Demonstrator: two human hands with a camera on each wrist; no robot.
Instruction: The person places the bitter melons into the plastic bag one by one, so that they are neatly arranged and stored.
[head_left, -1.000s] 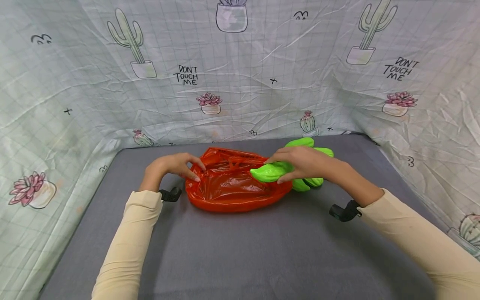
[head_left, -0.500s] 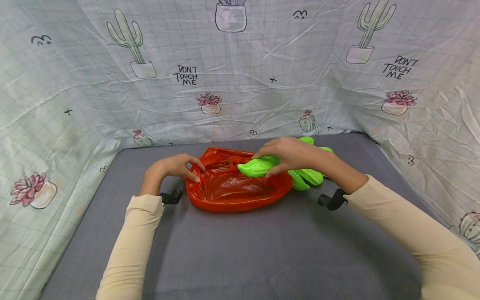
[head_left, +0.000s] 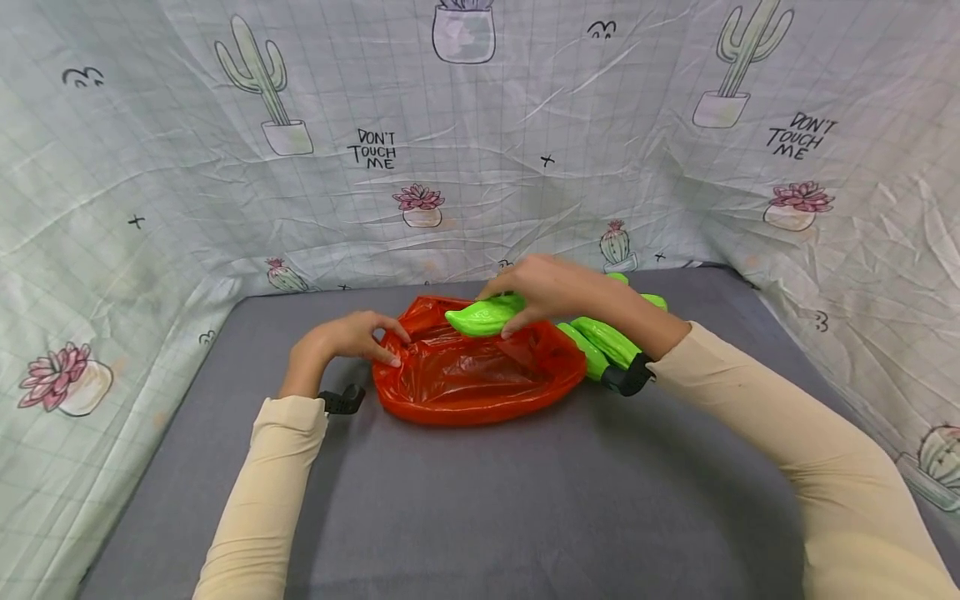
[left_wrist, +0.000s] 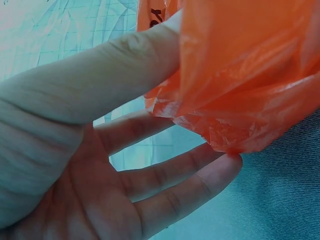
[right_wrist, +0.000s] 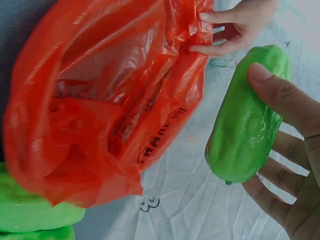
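Note:
A red plastic bag (head_left: 465, 411) lies with its mouth spread open on the grey table. My left hand (head_left: 347, 337) pinches the left side of its rim; in the left wrist view the plastic (left_wrist: 245, 65) passes between thumb and fingers. Above the bag's back right part, my right hand (head_left: 551, 289) holds a bright green, ridged bitter melon (head_left: 480, 318) with its pointed tip to the left. The right wrist view shows the thumb lying along this melon (right_wrist: 247, 120), which is apart from the bag.
Several more green bitter melons (head_left: 609, 340) lie against the right side of the bag, partly hidden by my right arm. Behind the table (head_left: 480, 517) hangs a pale cloth (head_left: 495, 142) printed with cacti. Black wrist mounts (head_left: 628, 377) stick out below both wrists.
My right hand has carried the bitter melon leftward and a little up, from the bag's right edge to over its mouth. The left hand has stayed on the rim.

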